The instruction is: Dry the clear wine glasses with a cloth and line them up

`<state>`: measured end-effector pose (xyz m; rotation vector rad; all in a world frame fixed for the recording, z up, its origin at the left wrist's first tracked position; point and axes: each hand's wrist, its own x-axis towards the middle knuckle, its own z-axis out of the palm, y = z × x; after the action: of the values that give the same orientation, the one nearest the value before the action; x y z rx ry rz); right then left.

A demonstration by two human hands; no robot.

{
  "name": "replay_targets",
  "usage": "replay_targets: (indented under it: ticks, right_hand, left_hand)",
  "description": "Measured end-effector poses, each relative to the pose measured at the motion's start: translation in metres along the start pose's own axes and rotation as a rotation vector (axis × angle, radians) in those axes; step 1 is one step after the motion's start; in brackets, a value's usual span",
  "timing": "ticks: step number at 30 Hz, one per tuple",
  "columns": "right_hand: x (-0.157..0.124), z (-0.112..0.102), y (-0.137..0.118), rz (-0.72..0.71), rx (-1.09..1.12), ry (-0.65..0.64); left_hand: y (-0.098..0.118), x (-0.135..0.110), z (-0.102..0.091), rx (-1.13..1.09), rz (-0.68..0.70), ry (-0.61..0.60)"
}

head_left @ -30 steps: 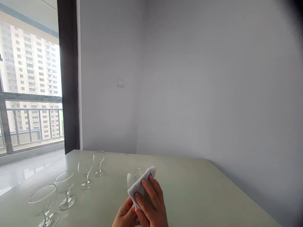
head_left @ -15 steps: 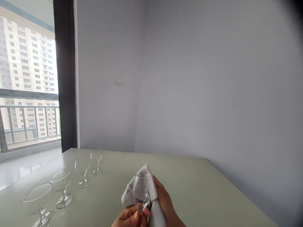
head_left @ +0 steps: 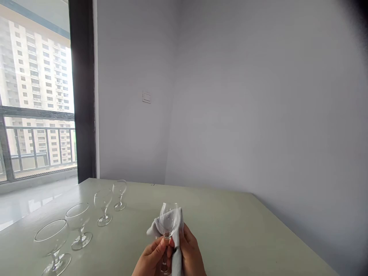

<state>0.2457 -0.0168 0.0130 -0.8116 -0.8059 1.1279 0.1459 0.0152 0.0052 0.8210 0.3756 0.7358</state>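
A clear stemmed glass [head_left: 169, 219] stands upright between my hands, near the front of the table. My left hand [head_left: 153, 253] pinches its stem just under the bowl, thumb in front. A light grey-white cloth [head_left: 177, 226] lies behind and along the right side of the glass. My right hand [head_left: 189, 247] is closed round this cloth, its fingers partly hidden by the folds. Below my fingers the foot of the glass shows in part.
Several similar stemmed glasses stand upright in a slanting row on the left of the pale green table [head_left: 235, 230], the nearest glass [head_left: 53, 241] at the front left. Grey walls [head_left: 230, 96] rise behind, and a window [head_left: 40, 96] is on the left.
The glass has risen slightly and stands more upright, with more of its stem and foot showing. The cloth has slid lower behind it. The view has shifted slightly.
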Motion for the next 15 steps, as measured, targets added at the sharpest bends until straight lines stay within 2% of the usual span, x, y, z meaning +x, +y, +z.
replay_targets:
  ticks: [4,7,11,13,15]
  right_hand:
    - [-0.003,-0.01,-0.003,-0.406,-0.45,0.203]
    - [-0.004,-0.018,-0.008,-0.716,-0.772,0.16]
    - [-0.006,-0.014,-0.02,-1.034,-1.128,0.099]
    - [-0.006,-0.009,-0.026,-1.156,-1.31,0.109]
    - [-0.007,-0.005,-0.028,-1.199,-1.412,0.142]
  left_hand:
    - [-0.003,0.003,-0.003,0.191,0.112,0.113]
    - [-0.005,0.001,-0.004,0.455,0.174,0.156]
    - [-0.002,-0.006,-0.001,0.823,0.265,0.247]
    - [0.003,-0.01,0.002,0.925,0.338,0.292]
    - [0.008,-0.013,0.004,0.944,0.393,0.28]
